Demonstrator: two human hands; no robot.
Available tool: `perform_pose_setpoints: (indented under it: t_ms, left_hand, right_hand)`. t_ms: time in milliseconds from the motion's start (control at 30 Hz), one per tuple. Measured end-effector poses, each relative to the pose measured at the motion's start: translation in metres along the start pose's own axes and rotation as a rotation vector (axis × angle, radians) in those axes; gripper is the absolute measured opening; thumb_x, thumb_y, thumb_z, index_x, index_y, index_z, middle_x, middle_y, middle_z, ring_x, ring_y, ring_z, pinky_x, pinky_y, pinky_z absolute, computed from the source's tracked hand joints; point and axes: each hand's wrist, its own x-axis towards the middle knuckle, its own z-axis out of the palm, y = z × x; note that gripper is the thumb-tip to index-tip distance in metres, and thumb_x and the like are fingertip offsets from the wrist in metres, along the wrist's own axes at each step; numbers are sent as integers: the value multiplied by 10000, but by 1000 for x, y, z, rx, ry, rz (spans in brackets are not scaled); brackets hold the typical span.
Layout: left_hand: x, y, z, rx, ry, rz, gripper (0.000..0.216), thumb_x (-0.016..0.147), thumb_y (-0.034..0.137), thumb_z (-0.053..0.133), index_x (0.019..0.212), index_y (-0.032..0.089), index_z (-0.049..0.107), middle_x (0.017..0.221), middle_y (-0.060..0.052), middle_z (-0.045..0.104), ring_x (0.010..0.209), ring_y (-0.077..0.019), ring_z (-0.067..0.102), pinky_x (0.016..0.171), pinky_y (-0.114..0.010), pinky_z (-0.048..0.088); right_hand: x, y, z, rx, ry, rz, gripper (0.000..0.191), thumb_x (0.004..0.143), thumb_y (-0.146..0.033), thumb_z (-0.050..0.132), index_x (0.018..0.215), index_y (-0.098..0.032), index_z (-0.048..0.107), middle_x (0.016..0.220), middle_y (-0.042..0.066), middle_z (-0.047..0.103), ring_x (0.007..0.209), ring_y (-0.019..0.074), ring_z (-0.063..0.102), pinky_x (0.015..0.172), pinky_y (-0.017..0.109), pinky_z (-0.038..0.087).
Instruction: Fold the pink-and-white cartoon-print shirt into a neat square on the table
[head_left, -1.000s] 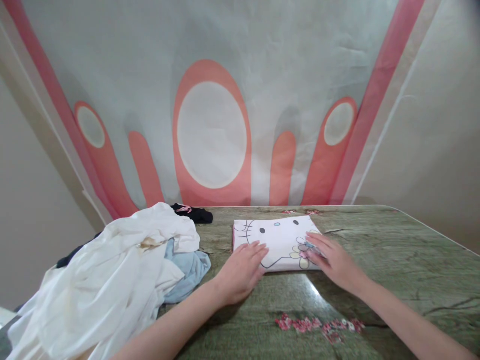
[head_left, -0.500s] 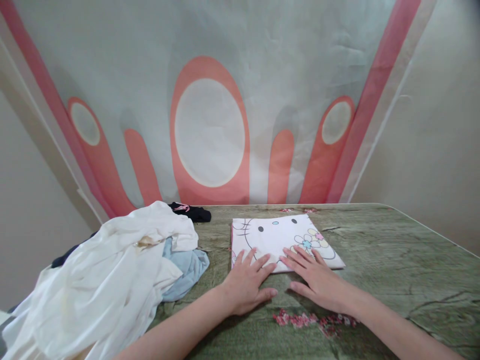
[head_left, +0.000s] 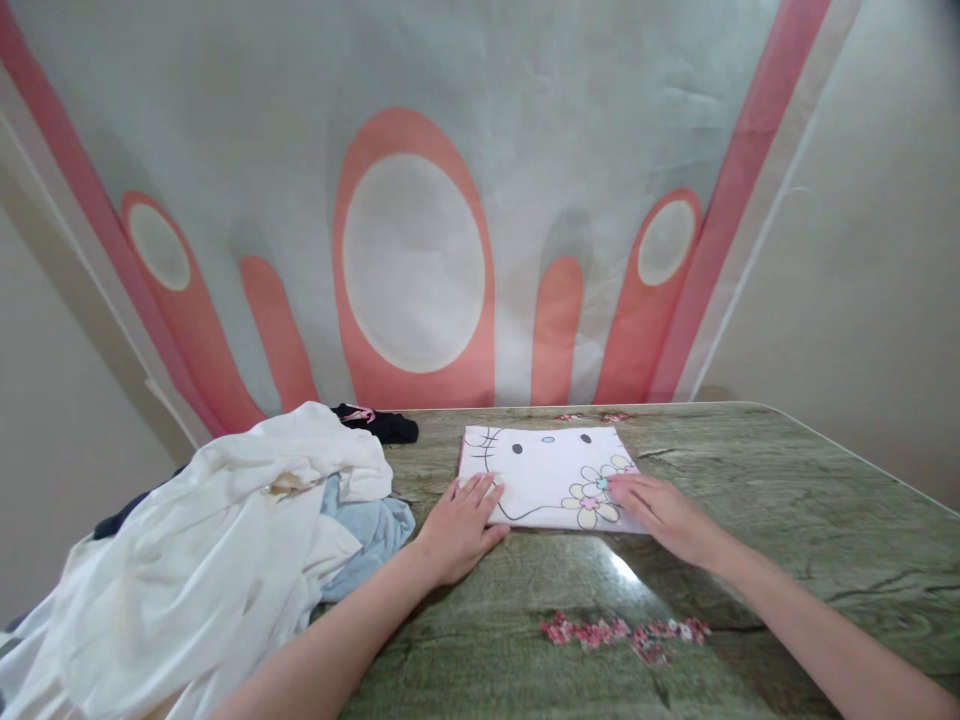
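Both arms reach forward; left hand (head_left: 456, 525) and right hand (head_left: 660, 510) lie open, flat on the folded cloth (head_left: 551, 475), gripping nothing

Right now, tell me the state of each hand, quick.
Left hand: open, flat, fingers on the near left corner of the folded cartoon-cat cloth.
Right hand: open, flat, fingers on its near right corner; grips nothing.
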Motion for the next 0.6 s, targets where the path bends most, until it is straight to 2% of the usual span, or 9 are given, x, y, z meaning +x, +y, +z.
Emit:
perform_pose_setpoints:
  t_ms: [100,200,300,433,533,600]
  left_hand:
    - [3,-15,5,-40,59,-28,554,912,518,255,1365,206,318,1451,-85,249,1338,-235,178,1077,-440,135]
    - [6,-29,13,-147,137,-94,543,917,482,273,1336,149,366,1442,-109,262,1341,-229,167,1084,-406,162]
    - [11,-39,18,-285,197,-166,509,915,428,303,1293,107,415,1417,-133,310,1317,-210,248,1074,-364,221]
    - [14,-46,18,-402,247,-170,435,867,360,400,1208,109,497,1360,-142,399,1269,-215,345,1058,-371,266]
    - [16,-52,16,-510,294,-193,428,785,280,502,1176,106,517,1316,-147,448,1233,-233,393,1051,-391,274]
    - [22,-57,12,-671,292,-244,486,715,221,559,1185,113,501,1257,-139,506,1171,-238,462,1016,-398,327]
  right_hand:
    - [4,21,-2,114,166,98,394,877,-441,355,1028,-192,620,1074,84,634,989,218,572,854,366,453]
    - [6,46,3,181,251,215,322,813,-409,463,1002,-193,608,1015,75,649,888,216,604,776,364,488]
    - [7,63,8,281,284,267,293,793,-355,483,1004,-190,600,1008,72,656,891,209,610,819,374,480]
    - [8,73,10,357,287,279,263,784,-316,501,986,-186,606,1005,74,661,907,208,610,858,388,470]
    - [11,79,11,389,290,297,246,782,-288,513,989,-188,600,997,70,665,900,205,616,868,402,469]
    - [16,84,10,437,285,305,234,785,-261,514,995,-188,589,987,71,669,891,199,623,855,398,481]
